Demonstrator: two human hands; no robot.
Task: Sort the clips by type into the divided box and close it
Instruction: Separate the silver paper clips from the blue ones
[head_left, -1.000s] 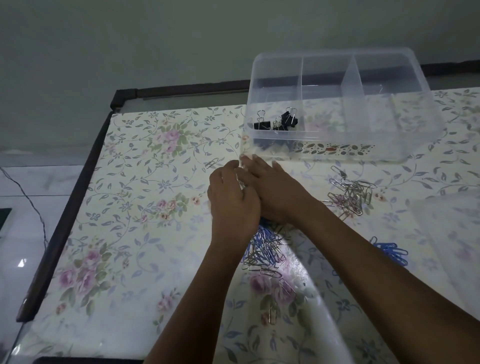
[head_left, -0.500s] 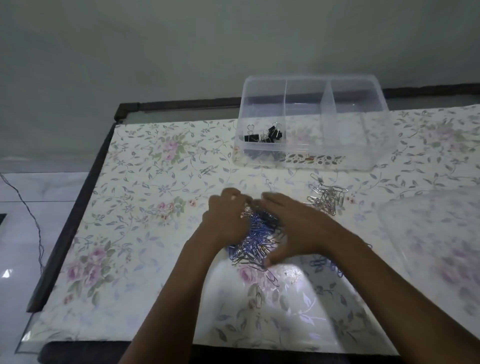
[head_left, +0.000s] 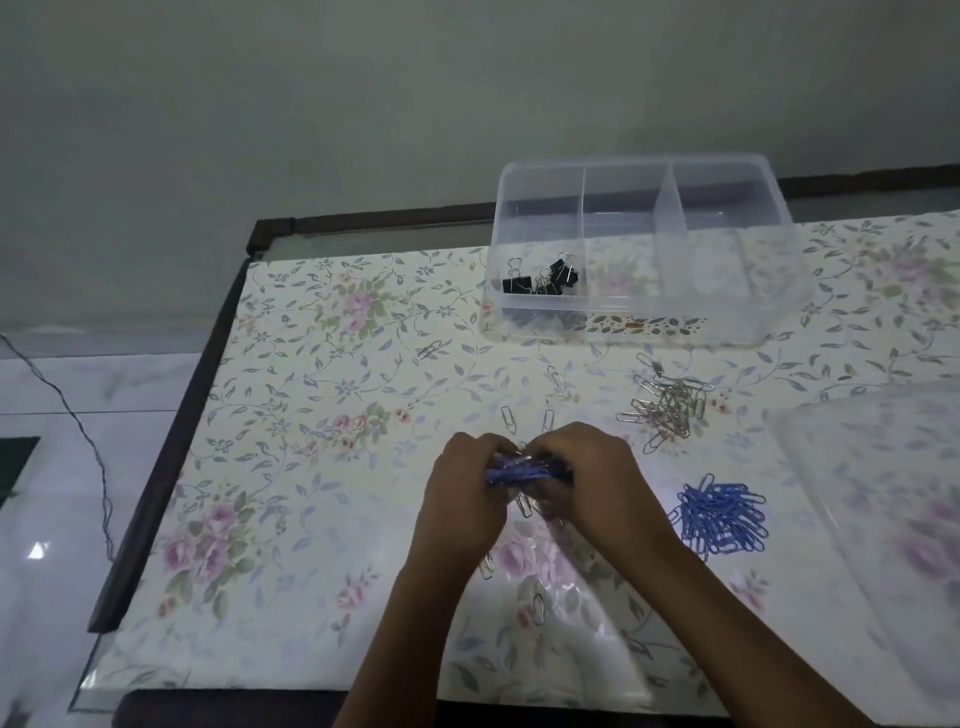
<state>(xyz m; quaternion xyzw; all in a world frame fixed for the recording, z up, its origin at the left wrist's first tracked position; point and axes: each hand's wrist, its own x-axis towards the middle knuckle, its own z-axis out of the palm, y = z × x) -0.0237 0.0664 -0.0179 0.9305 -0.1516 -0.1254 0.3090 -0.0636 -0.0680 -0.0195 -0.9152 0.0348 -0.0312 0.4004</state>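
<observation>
The left hand (head_left: 467, 491) and right hand (head_left: 595, 483) squeezed a tangled bunch of blue clips (head_left: 524, 470) between them. Silver clips (head_left: 523, 505) snagged beneath looked likely to drop, or ride into the divided box (head_left: 737, 327) missorted.

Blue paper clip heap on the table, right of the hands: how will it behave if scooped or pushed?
The heap of blue wire paper clips looks interlocked, so it would probably lift as a loose clump and shed strays. On the glossy floral table cover it should slide and spread rather than roll. Thin wire: likely light.
</observation>
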